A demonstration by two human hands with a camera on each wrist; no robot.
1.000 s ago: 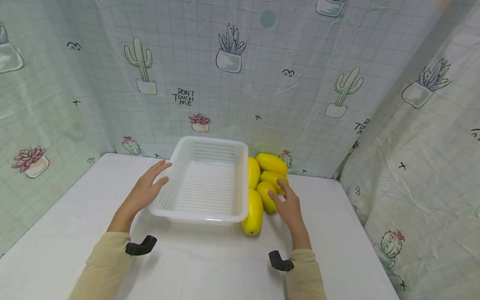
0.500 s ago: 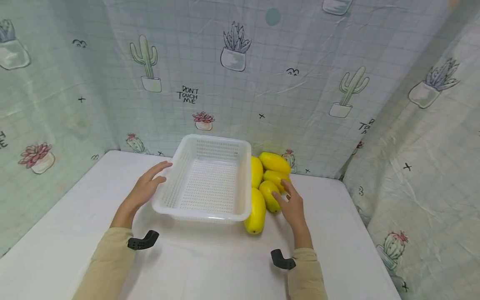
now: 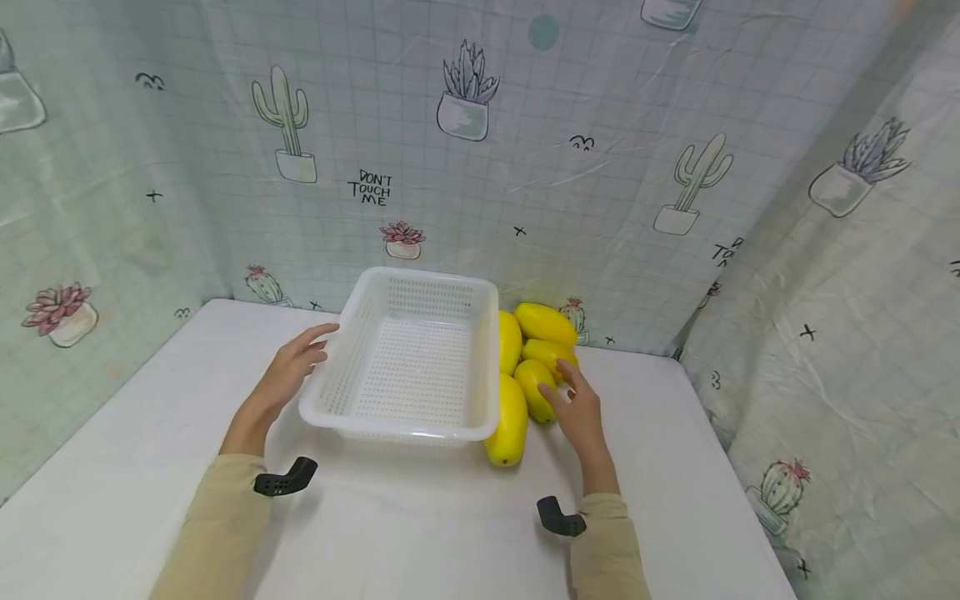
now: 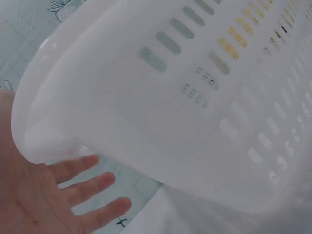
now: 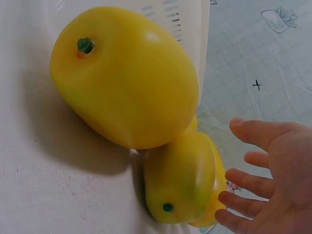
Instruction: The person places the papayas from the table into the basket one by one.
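Observation:
A white plastic basket (image 3: 397, 432) with slotted walls stands on the table, with nothing inside. At its left rim is my left hand (image 3: 285, 375); the left wrist view shows its extended fingers (image 4: 97, 187) below the rim, the thumb hidden. Several yellow mango-like fruits lie along the basket's right side. My right hand (image 3: 582, 414) hovers over the right edge of this group, thumb and fingers spread, nearest to a small rounded fruit (image 3: 534, 387) and the fruit behind it (image 3: 551, 354). In the right wrist view, its palm (image 5: 292, 185) holds nothing.
A long yellow fruit (image 3: 507, 429) lies by the basket's front right corner; another fruit (image 3: 545, 324) lies at the back. The white table (image 3: 420, 533) ends at a patterned curtain (image 3: 525, 192). Black wrist mounts (image 3: 287, 477) stick out from the sleeves.
The head view shifts slightly. My left hand turns a little at the basket's left rim, its thumb tucking nearer the fingers. My right hand, the basket and the fruits keep their places.

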